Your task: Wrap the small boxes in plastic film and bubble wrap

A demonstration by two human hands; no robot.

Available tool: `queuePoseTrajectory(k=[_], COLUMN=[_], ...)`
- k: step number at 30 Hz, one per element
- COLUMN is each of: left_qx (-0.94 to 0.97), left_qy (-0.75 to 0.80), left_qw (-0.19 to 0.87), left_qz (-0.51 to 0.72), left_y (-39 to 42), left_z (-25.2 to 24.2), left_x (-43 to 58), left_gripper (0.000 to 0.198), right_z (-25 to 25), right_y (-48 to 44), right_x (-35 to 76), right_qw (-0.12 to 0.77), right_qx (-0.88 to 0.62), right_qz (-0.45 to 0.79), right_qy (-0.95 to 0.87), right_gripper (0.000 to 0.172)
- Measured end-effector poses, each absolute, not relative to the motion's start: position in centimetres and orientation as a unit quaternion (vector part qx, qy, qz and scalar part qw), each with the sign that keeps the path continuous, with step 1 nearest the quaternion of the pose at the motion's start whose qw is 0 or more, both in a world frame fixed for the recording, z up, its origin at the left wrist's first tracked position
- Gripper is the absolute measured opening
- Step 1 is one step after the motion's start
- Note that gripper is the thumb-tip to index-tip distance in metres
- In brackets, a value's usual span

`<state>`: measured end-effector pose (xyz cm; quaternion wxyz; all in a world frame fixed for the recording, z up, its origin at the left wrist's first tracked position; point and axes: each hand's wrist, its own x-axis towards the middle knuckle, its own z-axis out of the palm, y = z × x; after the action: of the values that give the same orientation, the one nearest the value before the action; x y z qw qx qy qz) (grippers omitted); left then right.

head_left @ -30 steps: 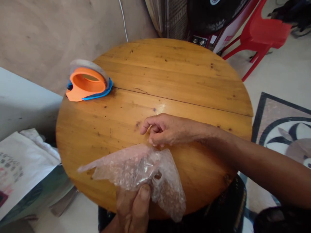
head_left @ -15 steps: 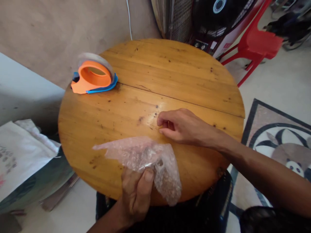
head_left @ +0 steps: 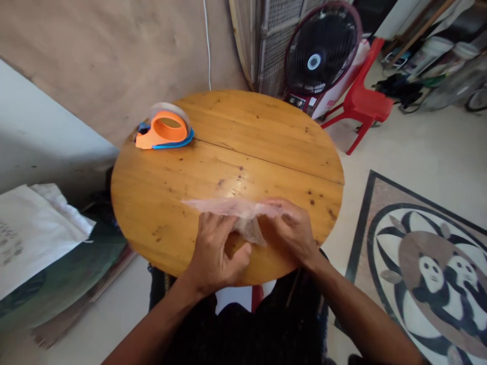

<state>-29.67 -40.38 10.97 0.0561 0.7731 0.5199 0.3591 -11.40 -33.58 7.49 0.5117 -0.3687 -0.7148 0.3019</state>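
Observation:
A crumpled piece of clear, pinkish bubble wrap (head_left: pixel 224 205) is over the near part of the round wooden table (head_left: pixel 266 126). My left hand (head_left: pixel 215 251) touches its near left edge with the fingers; the thumb stands well apart from them, with bare wood showing in the gap. At the right end of the wrap, my right hand (head_left: pixel 291 225) has its fingers closed on the plastic. Part of the wrap hangs between the two hands. An orange and blue tape dispenser (head_left: pixel 167 129) with a roll of tape stands at the table's far left.
Behind the table are a wall (head_left: pixel 114 50), a white cord (head_left: pixel 208 45) and a dark red fan (head_left: pixel 323 48). A red chair (head_left: pixel 367 104) stands at the back right. White sacks (head_left: pixel 41 218) lie at the left; a panda floor design (head_left: pixel 429 274) is at the right.
My right hand has come down to the bubble wrap and closed on it. My left thumb has lifted away from the wrap. The view has shifted, showing more floor at the right.

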Motion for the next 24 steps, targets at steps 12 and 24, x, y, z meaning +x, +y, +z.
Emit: queuePoseTrajectory(k=[12,24], left_qx=[0.801,0.812], left_qy=[0.496,0.461], left_qw=[0.009,-0.028], left_qz=[0.336,0.358], left_y=[-38.8,-37.9], left_z=[11.2,10.4], left_x=[-30.6,-31.3], left_gripper=[0.053,0.028], right_z=[10.1,9.3], right_y=[-25.6,-24.3], right_x=[-11.9,-10.4], right_qw=[0.464,0.403], right_qx=[-0.405,-0.425], right_qz=[0.469,0.529], right_qy=[-0.633,-0.614], right_gripper=[0.027,0.030])
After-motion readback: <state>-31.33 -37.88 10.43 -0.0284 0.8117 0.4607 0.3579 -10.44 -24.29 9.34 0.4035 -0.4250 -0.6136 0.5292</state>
